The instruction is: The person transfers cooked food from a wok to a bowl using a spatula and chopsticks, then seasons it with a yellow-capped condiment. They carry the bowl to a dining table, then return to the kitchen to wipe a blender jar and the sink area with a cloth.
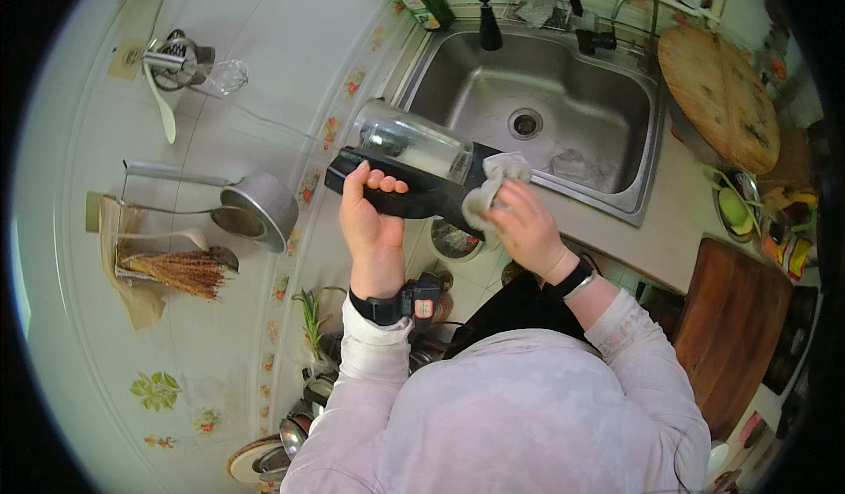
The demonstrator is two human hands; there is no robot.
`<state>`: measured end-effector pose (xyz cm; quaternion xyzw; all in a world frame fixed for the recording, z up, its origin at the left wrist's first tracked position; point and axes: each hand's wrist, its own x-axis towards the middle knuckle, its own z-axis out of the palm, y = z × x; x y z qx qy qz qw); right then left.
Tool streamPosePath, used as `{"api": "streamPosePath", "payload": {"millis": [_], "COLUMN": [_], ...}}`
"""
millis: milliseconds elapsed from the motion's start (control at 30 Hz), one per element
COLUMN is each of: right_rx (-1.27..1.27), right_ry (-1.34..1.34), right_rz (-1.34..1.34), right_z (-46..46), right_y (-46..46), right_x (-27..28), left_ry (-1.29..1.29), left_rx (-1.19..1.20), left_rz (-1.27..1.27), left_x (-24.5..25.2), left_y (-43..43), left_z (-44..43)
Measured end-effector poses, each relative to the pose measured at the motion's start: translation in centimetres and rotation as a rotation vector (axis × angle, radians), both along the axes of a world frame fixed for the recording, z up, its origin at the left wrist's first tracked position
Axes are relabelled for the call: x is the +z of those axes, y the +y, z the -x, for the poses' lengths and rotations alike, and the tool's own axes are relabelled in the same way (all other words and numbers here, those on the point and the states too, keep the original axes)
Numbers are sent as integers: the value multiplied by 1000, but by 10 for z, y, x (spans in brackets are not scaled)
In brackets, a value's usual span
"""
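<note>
My left hand (377, 220) grips the black handle of a blender jug (416, 147) with a clear body, which lies tilted on its side in the air in front of the sink's near left corner. A pale cloth (492, 187) is in my right hand (528, 230), pressed against the black end of the jug. The cloth hides part of that end. Both wrists wear black bands, the left one with a small boxy device on it.
Beyond the jug is a steel sink (521, 91) with a black tap (490, 28). A green bottle (422, 2) stands behind its left corner. Right are a round wooden board (719, 98) and a brown cutting board (733, 335). Pans and utensils hang on the left wall, including a saucepan (264, 210).
</note>
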<state>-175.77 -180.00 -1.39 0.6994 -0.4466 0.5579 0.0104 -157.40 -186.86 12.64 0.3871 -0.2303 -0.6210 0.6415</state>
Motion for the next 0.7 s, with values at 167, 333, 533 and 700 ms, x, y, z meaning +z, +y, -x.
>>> {"api": "streamPosePath", "payload": {"millis": [167, 333, 533, 700], "right_rx": [55, 479, 627, 506], "right_ry": [-567, 147, -371, -504], "right_rz": [-449, -204, -795, -1199], "right_z": [19, -22, 16, 24], "right_y": [-9, 27, 43, 29], "right_x": [14, 46, 26, -6], "left_ry": [-144, -420, -553, -1067], "left_rx": [-98, -108, -150, 100], "left_rz": [28, -46, -178, -103], "left_x": [13, 10, 12, -11], "left_y": [16, 47, 129, 215], "left_z": [-10, -11, -62, -130]}}
